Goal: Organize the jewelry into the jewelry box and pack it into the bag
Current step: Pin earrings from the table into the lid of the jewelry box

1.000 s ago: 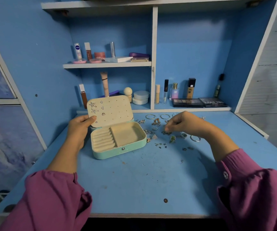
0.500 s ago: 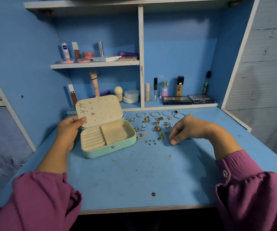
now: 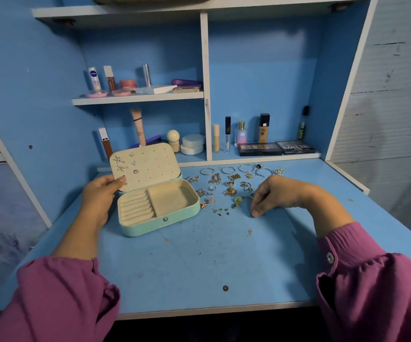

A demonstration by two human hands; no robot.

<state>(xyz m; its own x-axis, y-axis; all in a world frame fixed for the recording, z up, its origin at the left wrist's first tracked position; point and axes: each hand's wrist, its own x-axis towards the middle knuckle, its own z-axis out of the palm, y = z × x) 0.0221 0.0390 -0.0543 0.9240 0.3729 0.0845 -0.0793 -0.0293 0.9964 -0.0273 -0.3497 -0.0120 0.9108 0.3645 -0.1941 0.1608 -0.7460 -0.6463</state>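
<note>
While the mint-green jewelry box stands open on the blue desk, the sorting step is only partly done, and packing into a bag looks a long way off; no bag can be made out.

To the left of the box, the left hand holds the lid: its thumb presses the lid's cream earring panel at the lower left corner and its fingers go behind it, keeping the lid upright. On that panel's left part sit two starfish-shaped earrings and a few small studs; most holes are bare. In the box's base, the ring rolls on the left and the square compartment on the right hold nothing that can be seen.

Just right of the box lies the loose jewelry: chains, rings and charms, with a row of hoop earrings along the far side and a green-stone piece and tiny studs on the near side.

Further right of the box, at the near right edge of that scatter, the right hand is curled downward with its fingertips pinched together at the desk. It seems to be picking up something tiny, but whether anything is between the fingers is too small to tell.

The next move probably calls for a fine pinch on one small piece, a carry leftward to the box, and seating it in a panel hole, a ring roll or the compartment while the left hand steadies the lid.
</note>
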